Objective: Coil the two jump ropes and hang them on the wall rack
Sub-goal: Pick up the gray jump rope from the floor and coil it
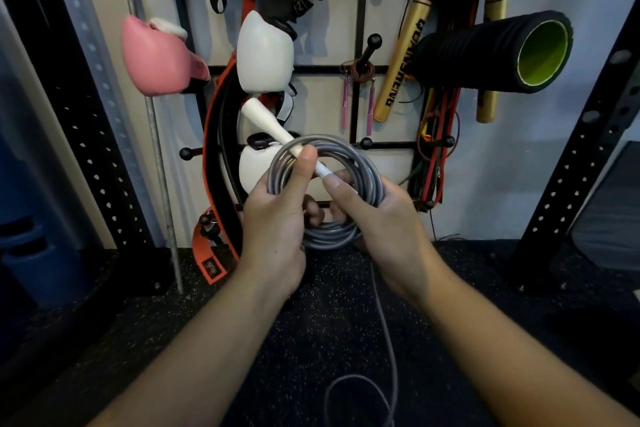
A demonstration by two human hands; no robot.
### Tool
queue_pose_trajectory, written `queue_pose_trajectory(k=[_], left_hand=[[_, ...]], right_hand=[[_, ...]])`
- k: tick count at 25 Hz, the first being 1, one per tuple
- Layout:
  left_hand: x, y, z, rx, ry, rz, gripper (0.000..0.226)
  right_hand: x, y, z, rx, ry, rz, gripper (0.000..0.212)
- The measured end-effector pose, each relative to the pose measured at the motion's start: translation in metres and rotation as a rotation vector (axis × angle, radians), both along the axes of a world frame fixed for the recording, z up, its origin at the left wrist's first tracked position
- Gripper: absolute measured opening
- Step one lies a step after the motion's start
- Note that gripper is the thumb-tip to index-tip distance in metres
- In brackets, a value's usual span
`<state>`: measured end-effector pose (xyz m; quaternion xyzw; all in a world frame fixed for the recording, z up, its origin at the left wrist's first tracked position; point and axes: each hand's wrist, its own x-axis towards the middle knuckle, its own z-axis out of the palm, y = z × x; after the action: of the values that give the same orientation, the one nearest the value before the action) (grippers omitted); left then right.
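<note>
- I have the grey jump rope (325,184) wound into a round bundle of several loops, held in front of the wall rack (360,69), roughly level with its lower pegs.
- Its white handle (277,128) is a smooth, tapered plastic stick; it lies slantwise across the top of the coil, wide end up and left.
- My left hand (277,218) closes around the left side of the coil, thumb pressed over the handle's narrow end.
- My right hand (377,211) grips the right side of the coil, thumb against the handle's tip.
- A tail of the same cord (384,322) hangs down from the coil and curls on the speckled rubber floor (467,322), so I judge the coiling is unfinished: the next move is to draw up that slack and lay it on as further loops without letting the bundle spring open.
- The cord looks glossy and springy, probably coated; it should want to uncoil.
- A thin dark-red rope with pink handles (360,80) already hangs coiled on a ball-tipped peg (374,42).
- A similar peg (366,143) just behind the coil may be free, though I cannot be sure.
</note>
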<state>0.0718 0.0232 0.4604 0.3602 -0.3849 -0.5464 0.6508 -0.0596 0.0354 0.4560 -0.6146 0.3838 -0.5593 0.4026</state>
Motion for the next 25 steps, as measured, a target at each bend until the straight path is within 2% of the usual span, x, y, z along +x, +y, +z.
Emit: queue_pose_trajectory(k=[1,3,5,7,9,11,13,14,16,18,20,22,23,25], left_hand=[[0.001,0.0,-0.001,-0.012,-0.048,0.0,0.048],[0.01,-0.004,0.002,-0.064,-0.205,0.04,0.062],[0.029,-0.007,0.012,-0.203,-0.403,0.201,0.092],[0.053,-0.008,0.03,-0.433,-0.713,0.294,0.107],[0.064,-0.003,0.048,-0.512,-1.085,0.035,0.114],[0.058,0.002,0.051,-0.399,-1.31,-0.319,0.11],[0.047,0.002,0.041,-0.329,-1.276,-0.444,0.078],[0.043,0.002,0.036,-0.291,-1.174,-0.466,0.06],[0.037,0.001,0.026,-0.176,-0.935,-0.536,0.038],[0.035,0.0,0.022,-0.119,-0.846,-0.572,0.029],[0.034,-0.001,0.02,-0.117,-0.875,-0.572,0.023],[0.036,-0.001,0.023,-0.153,-0.886,-0.558,0.014],[0.037,-0.001,0.024,-0.176,-0.832,-0.545,0.01],[0.038,-0.001,0.028,-0.22,-0.608,-0.502,0.011]], right_hand=[[0.0,-0.001,-0.001,0.004,-0.017,-0.008,0.016],[-0.008,-0.002,0.007,0.035,0.059,-0.011,0.023],[-0.024,-0.004,0.022,0.057,0.274,-0.01,0.032],[-0.038,-0.004,0.035,0.042,0.516,0.048,0.037],[-0.041,-0.002,0.042,0.041,0.662,0.129,0.041],[-0.036,-0.001,0.042,0.008,0.693,0.203,0.035],[-0.03,-0.001,0.04,-0.033,0.681,0.227,0.03],[-0.03,-0.002,0.04,-0.039,0.673,0.224,0.03],[-0.033,-0.004,0.039,-0.025,0.652,0.231,0.031],[-0.035,-0.004,0.035,-0.026,0.636,0.249,0.031],[-0.032,-0.003,0.035,-0.054,0.623,0.225,0.03],[-0.03,-0.002,0.038,-0.079,0.578,0.111,0.041],[-0.032,-0.002,0.041,-0.077,0.526,0.03,0.051],[-0.047,-0.005,0.042,-0.047,0.379,-0.056,0.064]])
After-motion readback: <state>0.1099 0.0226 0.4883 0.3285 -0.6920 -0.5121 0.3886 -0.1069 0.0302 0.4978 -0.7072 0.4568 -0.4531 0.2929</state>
